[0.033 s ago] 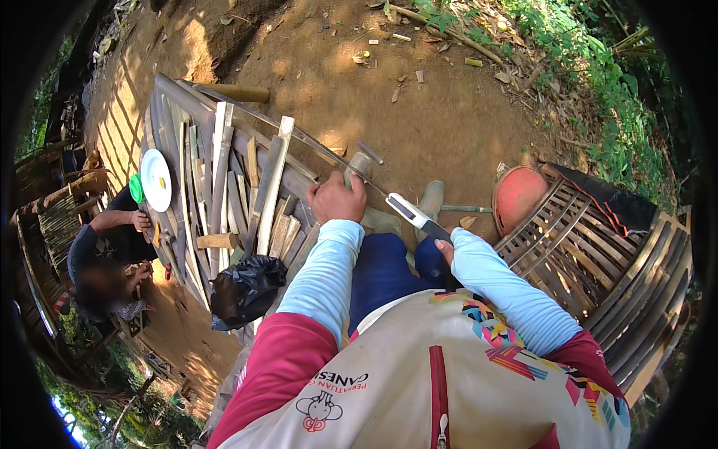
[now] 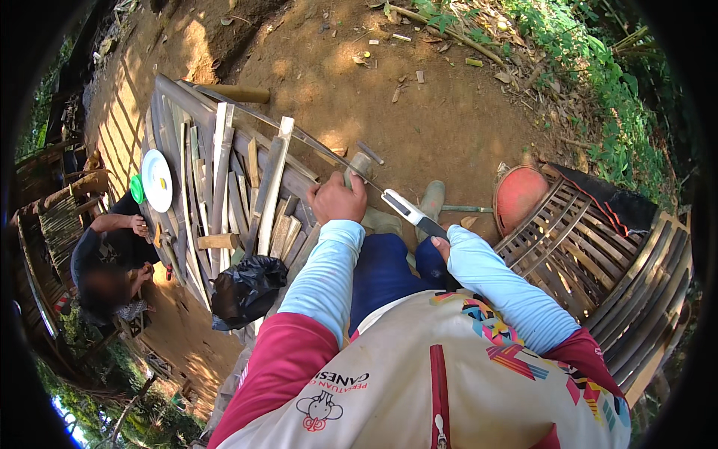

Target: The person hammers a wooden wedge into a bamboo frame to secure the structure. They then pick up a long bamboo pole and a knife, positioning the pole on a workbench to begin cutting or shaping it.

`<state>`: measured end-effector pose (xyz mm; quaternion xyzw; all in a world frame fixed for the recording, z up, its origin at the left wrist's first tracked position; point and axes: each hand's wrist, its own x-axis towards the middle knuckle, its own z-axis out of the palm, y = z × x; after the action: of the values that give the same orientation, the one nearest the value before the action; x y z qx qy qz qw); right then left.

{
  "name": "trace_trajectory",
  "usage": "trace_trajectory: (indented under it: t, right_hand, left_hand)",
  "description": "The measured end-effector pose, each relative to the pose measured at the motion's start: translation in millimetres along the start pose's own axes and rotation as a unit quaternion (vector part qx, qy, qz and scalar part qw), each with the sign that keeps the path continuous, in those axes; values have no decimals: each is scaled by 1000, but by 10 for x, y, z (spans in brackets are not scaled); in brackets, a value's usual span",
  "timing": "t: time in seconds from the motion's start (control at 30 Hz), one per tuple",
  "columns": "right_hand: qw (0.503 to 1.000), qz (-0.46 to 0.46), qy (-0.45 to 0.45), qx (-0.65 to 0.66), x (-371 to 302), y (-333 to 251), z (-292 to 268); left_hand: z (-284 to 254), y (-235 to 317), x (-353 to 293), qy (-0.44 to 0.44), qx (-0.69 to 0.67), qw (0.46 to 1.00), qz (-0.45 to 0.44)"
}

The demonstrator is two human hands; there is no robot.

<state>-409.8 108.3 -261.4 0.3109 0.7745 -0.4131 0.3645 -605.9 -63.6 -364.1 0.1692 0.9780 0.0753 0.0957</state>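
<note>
My left hand (image 2: pixel 338 200) is closed around a piece of bamboo (image 2: pixel 360 164), whose rounded grey end sticks out past the fingers at the corner of the worktable. My right hand (image 2: pixel 443 247) grips the black part of a handsaw (image 2: pixel 404 206) with a white and black handle. The thin saw blade shows nearly edge-on and runs from the handle up to the bamboo beside my left fingers. Where the teeth meet the bamboo is too small to make out.
Wooden and bamboo strips (image 2: pixel 221 179) cover the table on my left, with a white plate (image 2: pixel 156 181) and black plastic bag (image 2: pixel 248 292). A person (image 2: pixel 112 251) sits beyond it. On my right are a slatted bamboo frame (image 2: pixel 557 239) and a red rounded container (image 2: pixel 519 196).
My right hand and the saw have shifted slightly forward and left, toward the bamboo. My left hand stays in place. The person at the far left has moved a little.
</note>
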Motion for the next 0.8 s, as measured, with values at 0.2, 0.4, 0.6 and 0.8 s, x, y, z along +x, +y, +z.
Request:
trace_trajectory:
  t: [0.2, 0.4, 0.6, 0.8]
  right_hand:
    - [999, 40, -10, -17, -523, 542, 76]
    - [1000, -2, 13, -6, 119, -56, 40]
    - [995, 81, -22, -49, -509, 523, 37]
    - [999, -20, 39, -1, 103, -124, 20]
  left_hand:
    - [31, -53, -19, 8, -11, 1000, -9]
    - [45, -15, 3, 19, -7, 1000, 10]
    - [63, -78, -38, 21, -14, 1000, -8]
    - [22, -11, 0, 20, -10, 1000, 6]
